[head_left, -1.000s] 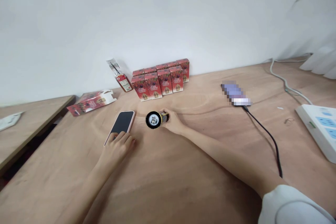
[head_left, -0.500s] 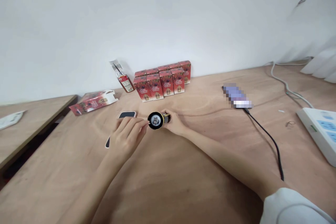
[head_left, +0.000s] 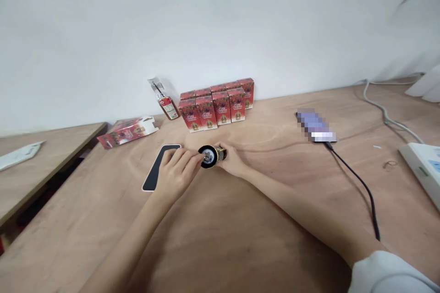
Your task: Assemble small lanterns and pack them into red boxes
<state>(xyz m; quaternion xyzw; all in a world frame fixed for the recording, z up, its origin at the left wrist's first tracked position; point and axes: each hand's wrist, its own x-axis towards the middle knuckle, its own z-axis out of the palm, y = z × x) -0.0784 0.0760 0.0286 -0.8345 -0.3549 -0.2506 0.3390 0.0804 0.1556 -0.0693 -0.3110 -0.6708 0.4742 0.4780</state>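
My right hand (head_left: 232,160) is wrapped around a small black-and-gold lantern (head_left: 213,157), tipped on its side so that its round base faces me. A pale disc with a small metallic part shows in the middle of the black base. My left hand (head_left: 178,171) is closed in a pinch, its fingertips at the centre of that base. Whatever the pinch holds, if anything, is too small to make out. Under and beside the left hand lies a dark phone (head_left: 154,171) with a pale rim, partly covered by the hand.
Several red Christmas boxes (head_left: 206,114) stand in rows near the wall. Left of them are a bottle (head_left: 169,107) in clear wrapping and an opened red box (head_left: 129,132) on its side. A charging phone (head_left: 314,126) with a black cable and a white power strip (head_left: 421,165) are to the right.
My left fingertips have moved from the rim of the lantern's base inward to its centre. More of the dark phone shows. The whole view has shifted slightly.
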